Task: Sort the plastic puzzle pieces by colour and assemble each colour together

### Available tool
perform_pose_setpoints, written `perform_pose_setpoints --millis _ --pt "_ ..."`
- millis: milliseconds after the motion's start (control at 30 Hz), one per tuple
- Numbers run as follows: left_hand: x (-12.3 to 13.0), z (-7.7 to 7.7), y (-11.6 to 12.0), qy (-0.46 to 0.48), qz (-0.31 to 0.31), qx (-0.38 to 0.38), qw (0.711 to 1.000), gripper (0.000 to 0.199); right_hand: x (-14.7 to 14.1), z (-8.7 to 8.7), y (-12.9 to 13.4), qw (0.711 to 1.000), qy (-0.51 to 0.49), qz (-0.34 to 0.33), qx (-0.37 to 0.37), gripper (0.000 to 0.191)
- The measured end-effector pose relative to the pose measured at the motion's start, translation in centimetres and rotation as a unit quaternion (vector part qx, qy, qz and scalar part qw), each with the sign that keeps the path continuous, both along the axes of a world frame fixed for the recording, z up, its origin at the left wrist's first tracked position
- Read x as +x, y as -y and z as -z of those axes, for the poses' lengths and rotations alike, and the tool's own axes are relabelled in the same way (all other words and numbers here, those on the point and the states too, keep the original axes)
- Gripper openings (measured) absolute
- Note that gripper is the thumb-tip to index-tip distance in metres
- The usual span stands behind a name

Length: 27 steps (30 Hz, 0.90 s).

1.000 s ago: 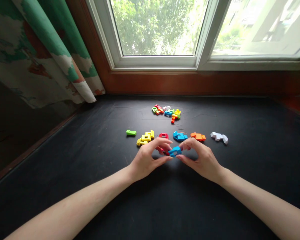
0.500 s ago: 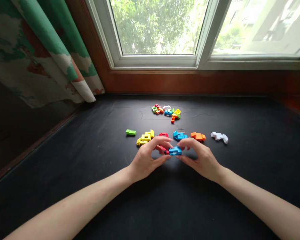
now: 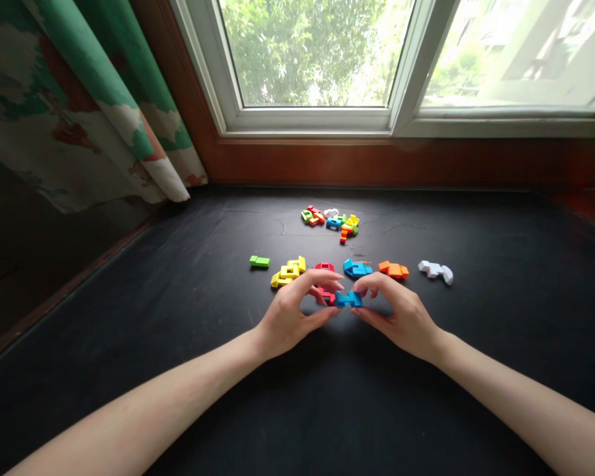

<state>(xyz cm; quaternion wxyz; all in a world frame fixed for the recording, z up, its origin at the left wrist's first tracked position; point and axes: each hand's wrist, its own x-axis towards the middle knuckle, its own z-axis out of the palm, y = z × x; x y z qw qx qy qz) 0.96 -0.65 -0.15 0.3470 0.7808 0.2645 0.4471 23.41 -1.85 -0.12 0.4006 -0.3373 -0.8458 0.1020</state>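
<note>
In the head view, the left hand (image 3: 290, 318) curves its fingers narrowly around a red plastic block piece (image 3: 326, 295), contact unclear, while the right hand (image 3: 401, 317) pinches the end of a blue plastic block piece (image 3: 348, 299) between fingers and thumb. The two pieces touch, just before a row of coloured block pieces (image 3: 393, 269) on a black tabletop (image 3: 178, 264).
</note>
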Motion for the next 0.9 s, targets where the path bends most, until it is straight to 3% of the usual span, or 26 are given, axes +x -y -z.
perform_pose_setpoints --millis 200,533,900 --pt "-0.08 -0.36 -0.2 -0.049 -0.011 0.012 0.999 0.017 -0.06 0.13 -0.13 1.0 -0.02 -0.012 0.009 0.014" --pt "-0.4 -0.11 -0.27 -0.073 -0.022 0.019 0.997 0.027 -0.26 -0.23 0.08 0.999 -0.021 -0.018 0.022 0.014" --pt "-0.16 -0.37 -0.13 -0.051 -0.009 0.036 0.998 0.012 -0.32 -0.33 0.0 0.999 -0.008 -0.028 0.043 0.012"
